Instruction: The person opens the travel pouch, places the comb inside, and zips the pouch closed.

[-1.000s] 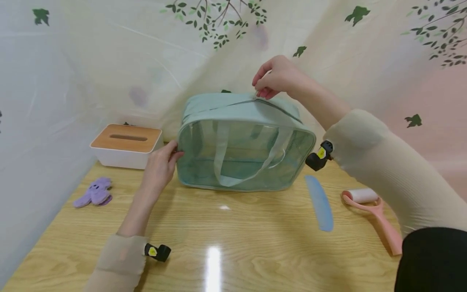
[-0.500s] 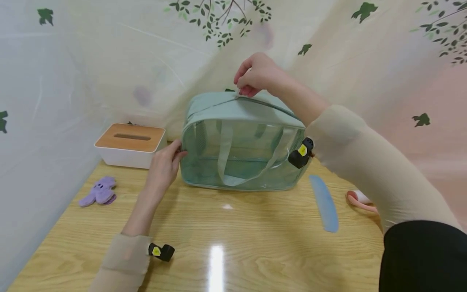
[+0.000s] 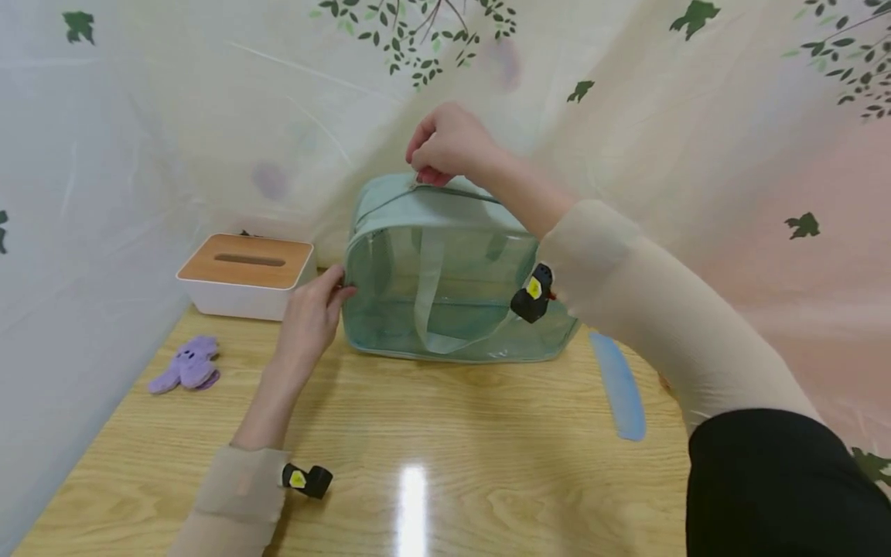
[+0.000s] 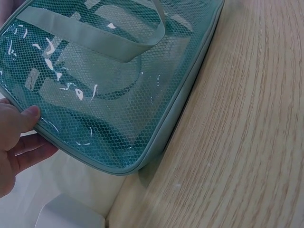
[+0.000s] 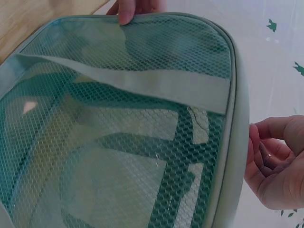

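A mint-green see-through zip bag (image 3: pixel 383 329) stands upright at the back of the table, its strap handle (image 3: pixel 430 294) hanging down the front. My left hand (image 3: pixel 309 313) pinches its left side edge; in the left wrist view the thumb of that hand (image 4: pixel 13 137) lies on the front face, with fingers behind. On top of the bag, my right hand (image 3: pixel 452 143) pinches the zipper pull, which the fingers mostly hide. Right of the pull, the zipper line looks wider and darker. In the right wrist view the right hand (image 5: pixel 280 164) is at the bag's top edge.
A white tissue box (image 3: pixel 237 298) with a wooden lid stands left of the bag. A purple plush toy (image 3: pixel 189 363) lies in front of it. On the right is a blue comb-shaped piece (image 3: pixel 618 387). A printed curtain (image 3: pixel 278 100) hangs close behind.
My right hand has slid leftward along the bag's top with the zipper pull. My left hand keeps its hold on the side edge. The right arm now covers the pink lint roller.
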`<state>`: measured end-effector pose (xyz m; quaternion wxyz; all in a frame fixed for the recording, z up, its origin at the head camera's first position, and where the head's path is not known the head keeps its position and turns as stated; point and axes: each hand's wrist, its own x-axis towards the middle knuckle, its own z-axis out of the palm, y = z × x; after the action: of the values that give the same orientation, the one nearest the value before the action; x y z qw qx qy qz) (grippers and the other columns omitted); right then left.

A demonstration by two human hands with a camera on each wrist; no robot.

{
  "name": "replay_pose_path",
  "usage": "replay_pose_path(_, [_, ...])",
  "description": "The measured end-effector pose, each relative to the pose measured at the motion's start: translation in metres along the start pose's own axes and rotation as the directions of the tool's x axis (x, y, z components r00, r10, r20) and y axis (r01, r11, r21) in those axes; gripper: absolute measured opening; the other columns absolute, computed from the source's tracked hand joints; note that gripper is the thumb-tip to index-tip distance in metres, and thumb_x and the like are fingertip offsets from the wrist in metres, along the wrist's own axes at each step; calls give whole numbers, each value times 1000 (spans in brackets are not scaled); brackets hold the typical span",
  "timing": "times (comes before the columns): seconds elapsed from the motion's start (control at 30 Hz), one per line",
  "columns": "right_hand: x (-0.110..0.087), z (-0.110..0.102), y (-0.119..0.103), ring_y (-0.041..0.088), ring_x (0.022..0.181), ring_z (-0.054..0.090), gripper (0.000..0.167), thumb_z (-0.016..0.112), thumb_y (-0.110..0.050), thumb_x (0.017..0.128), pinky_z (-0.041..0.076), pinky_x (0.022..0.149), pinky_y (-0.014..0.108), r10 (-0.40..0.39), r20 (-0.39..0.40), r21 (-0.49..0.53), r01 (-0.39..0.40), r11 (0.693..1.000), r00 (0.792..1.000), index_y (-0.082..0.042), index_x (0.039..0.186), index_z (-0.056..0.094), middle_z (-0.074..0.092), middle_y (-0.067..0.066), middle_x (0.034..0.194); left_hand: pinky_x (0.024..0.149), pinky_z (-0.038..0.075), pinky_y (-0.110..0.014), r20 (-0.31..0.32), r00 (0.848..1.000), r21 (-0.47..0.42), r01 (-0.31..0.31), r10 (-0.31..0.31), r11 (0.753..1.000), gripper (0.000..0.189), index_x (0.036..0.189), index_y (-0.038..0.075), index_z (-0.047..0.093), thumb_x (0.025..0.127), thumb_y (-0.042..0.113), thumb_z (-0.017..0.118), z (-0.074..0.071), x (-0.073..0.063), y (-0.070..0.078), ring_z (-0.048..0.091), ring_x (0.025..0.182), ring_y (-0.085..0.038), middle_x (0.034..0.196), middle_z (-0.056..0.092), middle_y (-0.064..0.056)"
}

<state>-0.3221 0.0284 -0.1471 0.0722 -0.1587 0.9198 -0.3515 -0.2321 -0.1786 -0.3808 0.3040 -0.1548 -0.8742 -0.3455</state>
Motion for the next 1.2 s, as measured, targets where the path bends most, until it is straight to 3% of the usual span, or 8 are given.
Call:
replay_pose_path(0.2, [6, 12, -7, 10, 59, 64, 12, 59, -5, 94, 57, 65, 23, -10, -1, -24, 9, 1000, 1000, -4, 98, 70, 66, -2, 63, 64, 51, -43, 5, 1000, 1, 4, -4, 1000, 15, 92, 1, 58, 98, 11, 68, -1, 0, 0, 65, 71, -33, 80, 68, -19])
replay_pose_path(0.67, [10, 32, -11, 10, 58, 60, 21, 55, -6, 96, 50, 59, 23, -112, -1, -95, 112, 989, 994, -2, 105, 73, 66, -3, 65, 65, 52, -45, 0, 1000, 4, 12, -12, 1000, 16, 91, 1, 58, 97, 12, 68, 0, 1, -1, 68, 75, -35, 81, 69, -19])
replay_pose_path(1.0, [3, 28, -4, 12, 63, 67, 17, 58, -18, 102, 58, 67, 25, -167, 1, -5, 167, 986, 986, -9, 91, 67, 71, -2, 70, 65, 53, -45, 10, 1000, 12, 22, -22, 1000, 16, 93, 2, 58, 98, 13, 68, -2, 0, -1, 71, 79, -36, 84, 71, -19])
replay_pose_path(1.2, [-5, 18, 7, 15, 71, 68, 12, 60, -16, 101, 59, 71, 25, -177, -67, 93, 182, 979, 982, -10, 95, 68, 72, 2, 79, 67, 55, -48, 23, 999, 17, 35, -35, 999, 15, 94, 2, 59, 98, 13, 68, -3, 1, -2, 72, 82, -37, 86, 72, -20])
